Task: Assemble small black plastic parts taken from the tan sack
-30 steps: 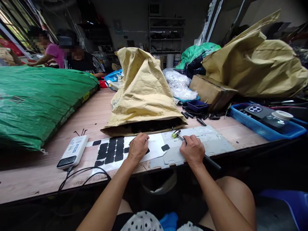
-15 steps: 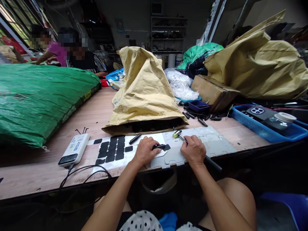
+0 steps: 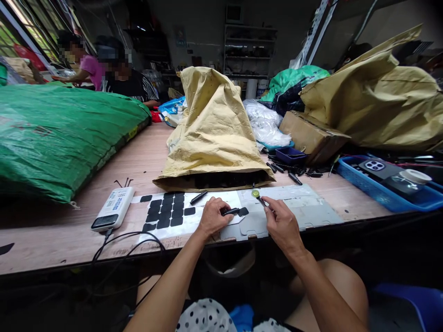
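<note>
My left hand (image 3: pixel 215 216) is closed around a black pen-like piece (image 3: pixel 231 211), which lies low over the work sheet with its tip pointing right. My right hand (image 3: pixel 282 222) grips a small hammer (image 3: pixel 256 193) by its dark handle; the round yellow-green face is turned up towards me. A black rounded-square patch (image 3: pixel 243 211) lies just past the tip of the held piece. Left of my hands, a white sheet (image 3: pixel 194 226) bears rows of similar black patches (image 3: pixel 166 210). Another black pen-like piece (image 3: pixel 198 198) rests at the top of that sheet.
A yellow sack (image 3: pixel 214 138) stands open-mouthed behind the sheet. On the left are a white power bank (image 3: pixel 113 208) with cables and a green sack (image 3: pixel 69 133). To the right sit loose black pieces (image 3: pixel 294 178), a cardboard box (image 3: pixel 311 133) and a blue basket (image 3: pixel 384 196). Two people work beyond.
My right hand has rolled the hammer, so its yellow-green face now shows and the handle end is hidden. The left hand keeps its hold. The whole view has shifted slightly.
</note>
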`<state>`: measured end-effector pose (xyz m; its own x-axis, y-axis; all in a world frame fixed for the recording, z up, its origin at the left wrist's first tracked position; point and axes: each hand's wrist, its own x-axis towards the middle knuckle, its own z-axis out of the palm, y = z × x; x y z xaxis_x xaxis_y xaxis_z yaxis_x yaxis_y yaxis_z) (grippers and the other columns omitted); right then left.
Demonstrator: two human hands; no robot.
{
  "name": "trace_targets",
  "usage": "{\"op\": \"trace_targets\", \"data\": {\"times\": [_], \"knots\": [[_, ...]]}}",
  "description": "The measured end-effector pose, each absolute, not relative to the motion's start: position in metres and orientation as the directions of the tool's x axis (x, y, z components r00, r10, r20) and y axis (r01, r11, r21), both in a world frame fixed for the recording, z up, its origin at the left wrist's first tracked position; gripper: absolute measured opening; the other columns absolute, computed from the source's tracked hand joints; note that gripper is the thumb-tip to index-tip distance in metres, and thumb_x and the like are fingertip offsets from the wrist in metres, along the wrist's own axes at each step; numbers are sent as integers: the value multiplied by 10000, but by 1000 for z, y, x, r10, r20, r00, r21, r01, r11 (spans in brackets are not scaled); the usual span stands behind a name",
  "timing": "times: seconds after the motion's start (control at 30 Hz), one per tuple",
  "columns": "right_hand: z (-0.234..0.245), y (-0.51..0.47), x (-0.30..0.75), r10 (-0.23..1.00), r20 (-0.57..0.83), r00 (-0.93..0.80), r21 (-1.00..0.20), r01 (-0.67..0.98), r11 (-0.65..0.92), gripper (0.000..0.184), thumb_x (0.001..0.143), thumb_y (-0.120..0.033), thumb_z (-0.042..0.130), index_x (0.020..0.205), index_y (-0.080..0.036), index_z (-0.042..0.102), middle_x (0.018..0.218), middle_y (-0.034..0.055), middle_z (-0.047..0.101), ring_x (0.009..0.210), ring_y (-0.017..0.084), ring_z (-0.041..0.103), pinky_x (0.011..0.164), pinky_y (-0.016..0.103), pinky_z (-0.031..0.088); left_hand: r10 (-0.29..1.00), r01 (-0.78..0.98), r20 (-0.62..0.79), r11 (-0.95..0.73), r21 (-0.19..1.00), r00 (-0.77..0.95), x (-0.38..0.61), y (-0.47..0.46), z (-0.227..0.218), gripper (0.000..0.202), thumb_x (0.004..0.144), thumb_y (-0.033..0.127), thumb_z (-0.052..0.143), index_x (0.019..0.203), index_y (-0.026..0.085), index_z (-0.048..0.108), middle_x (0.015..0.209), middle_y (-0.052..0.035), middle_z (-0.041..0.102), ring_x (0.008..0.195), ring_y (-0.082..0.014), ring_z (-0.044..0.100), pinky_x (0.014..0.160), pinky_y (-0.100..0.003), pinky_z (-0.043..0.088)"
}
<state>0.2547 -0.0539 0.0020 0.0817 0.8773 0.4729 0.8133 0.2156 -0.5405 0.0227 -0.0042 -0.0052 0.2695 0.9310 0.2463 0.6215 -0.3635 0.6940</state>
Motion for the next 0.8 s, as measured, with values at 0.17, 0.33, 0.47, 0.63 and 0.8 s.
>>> {"op": "trace_targets", "data": {"times": [0.17,0.33,0.47,0.63,0.8], "knots": [[11,-71,229,897,440,-39,-600,730,327,381,983,-225,437,1301,-258,643,1017,56,671,913,191,646,863,309,513,934,611,252,-357,706,255,23,-7,-3,91,657,126,747,724,187,741,732,-20,669,826,-208,549,771,-344,438],[13,-78,216,890,451,-74,-546,765,341,408,992,-207,422,1338,-259,630,991,65,667,905,190,648,810,282,513,927,612,264,-374,696,267,22,-7,-4,90,675,144,735,737,208,745,753,-21,676,838,-214,553,787,-356,441],[12,-80,214,909,408,-84,-485,823,294,411,980,-184,430,1318,-280,644,948,44,658,878,180,642,760,255,499,930,618,266,-368,694,255,23,-6,-6,91,665,137,737,722,209,735,745,-20,666,829,-214,548,773,-352,438],[13,-82,206,890,443,-106,-503,792,345,418,992,-184,421,1345,-273,625,960,48,652,877,174,642,804,258,497,921,617,280,-390,683,272,23,-6,-7,72,687,150,731,735,203,725,755,-18,653,829,-208,535,770,-344,430],[10,-83,200,910,394,-130,-503,798,332,414,976,-169,437,1313,-286,646,939,39,654,849,174,642,782,259,498,919,632,286,-395,666,272,22,-7,-9,59,685,151,715,703,207,708,758,-19,644,816,-207,528,762,-342,432]]}}
